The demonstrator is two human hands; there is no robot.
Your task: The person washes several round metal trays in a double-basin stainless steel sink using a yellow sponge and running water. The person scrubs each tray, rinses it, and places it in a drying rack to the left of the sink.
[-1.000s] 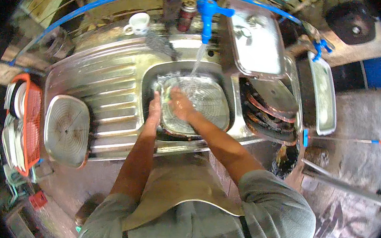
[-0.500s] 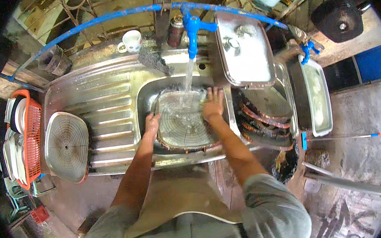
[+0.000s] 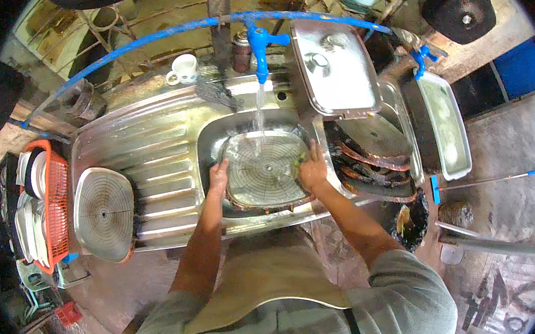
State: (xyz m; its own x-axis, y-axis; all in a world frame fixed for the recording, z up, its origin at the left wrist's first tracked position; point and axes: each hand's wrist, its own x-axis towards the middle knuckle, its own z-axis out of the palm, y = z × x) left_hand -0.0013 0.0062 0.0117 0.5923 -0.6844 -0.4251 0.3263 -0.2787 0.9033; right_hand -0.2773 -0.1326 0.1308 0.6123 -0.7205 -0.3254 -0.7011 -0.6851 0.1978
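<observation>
In the sink basin (image 3: 213, 141) lies a ringed metal plate (image 3: 260, 174). The right hand (image 3: 313, 171) lies palm-down over its right edge, fingers (image 3: 313, 152) extended, whether gripping I cannot tell; the left hand (image 3: 218, 178), thumb up, clasps its left rim.

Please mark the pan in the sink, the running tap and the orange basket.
Pan (image 3: 269, 172): head view, on the ringed face, near its centre.
Tap (image 3: 259, 45): head view, on the blue body, above the spout.
Basket (image 3: 52, 206): head view, on the slotted side wall.
</observation>
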